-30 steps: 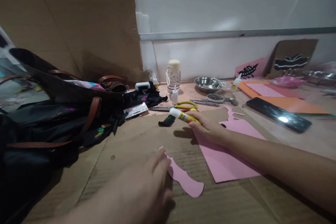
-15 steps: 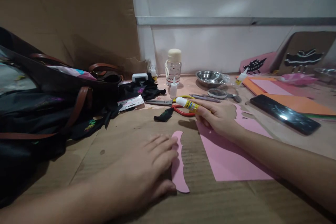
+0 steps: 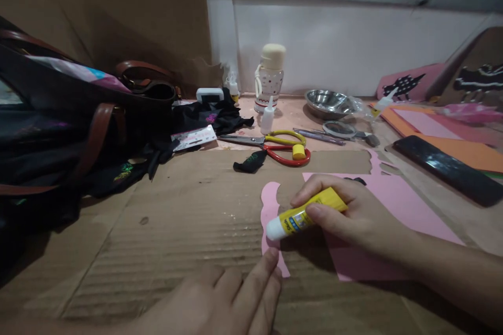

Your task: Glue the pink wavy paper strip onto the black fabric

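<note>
In my right hand is a yellow glue stick, tilted with its white end down against a wavy-edged strip of pink paper. My left hand lies on the cardboard with its fingers stretched out, a fingertip pressing the strip's lower part. A larger sheet of pink paper lies partly under my right hand and forearm. Beyond the strip, a small black cloth scrap rests beside scissors with one yellow and one red handle. A yellow cap sits on the red handle.
At the left is a dark bag with black cloth. Toward the wall stand a cream-lidded bottle, a small white squeeze bottle and a metal bowl. A phone lies at the right near orange paper.
My right hand has brought the glue stick down and nearer, onto the strip. My left hand has slid lower, toward the strip's near end. The view has tilted downward.
</note>
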The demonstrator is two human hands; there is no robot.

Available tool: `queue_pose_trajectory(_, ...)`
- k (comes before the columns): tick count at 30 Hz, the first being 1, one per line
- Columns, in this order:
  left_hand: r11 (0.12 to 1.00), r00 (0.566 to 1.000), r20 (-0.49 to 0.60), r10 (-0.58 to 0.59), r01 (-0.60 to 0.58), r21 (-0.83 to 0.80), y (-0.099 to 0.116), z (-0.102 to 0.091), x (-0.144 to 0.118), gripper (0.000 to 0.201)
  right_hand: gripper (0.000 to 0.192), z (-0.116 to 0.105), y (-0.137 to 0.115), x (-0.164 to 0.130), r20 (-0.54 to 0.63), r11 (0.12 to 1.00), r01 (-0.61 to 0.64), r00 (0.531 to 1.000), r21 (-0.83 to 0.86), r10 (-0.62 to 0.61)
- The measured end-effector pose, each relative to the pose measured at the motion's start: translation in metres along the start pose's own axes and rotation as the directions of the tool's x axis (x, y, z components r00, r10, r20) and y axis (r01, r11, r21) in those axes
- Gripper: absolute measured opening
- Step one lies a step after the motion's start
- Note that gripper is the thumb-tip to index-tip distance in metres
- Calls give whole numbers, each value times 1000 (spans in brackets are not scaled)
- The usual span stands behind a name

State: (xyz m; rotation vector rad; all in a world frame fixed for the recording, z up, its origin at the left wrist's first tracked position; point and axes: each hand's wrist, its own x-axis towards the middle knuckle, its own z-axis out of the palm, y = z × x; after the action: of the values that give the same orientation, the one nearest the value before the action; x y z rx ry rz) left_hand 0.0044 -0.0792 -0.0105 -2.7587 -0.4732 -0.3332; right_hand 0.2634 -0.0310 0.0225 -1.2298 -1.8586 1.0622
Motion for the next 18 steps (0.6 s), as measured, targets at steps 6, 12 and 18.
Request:
queue_pose_trajectory(6,999,999,24,37,-37,3,-1,7,4,28,8,5,-3,2,21,995,57,998,-80,-55)
queue_pose_trajectory(12,999,999,22,36,-35,-18,-1,11,2,28,11,7,5,1,-4,971,96,995,-217,-99)
queue_pose_trajectory(18,998,998,67,15,-11,-62,-2,5,2,28,12,2,15,4,-123,941,166,970,-295,-209)
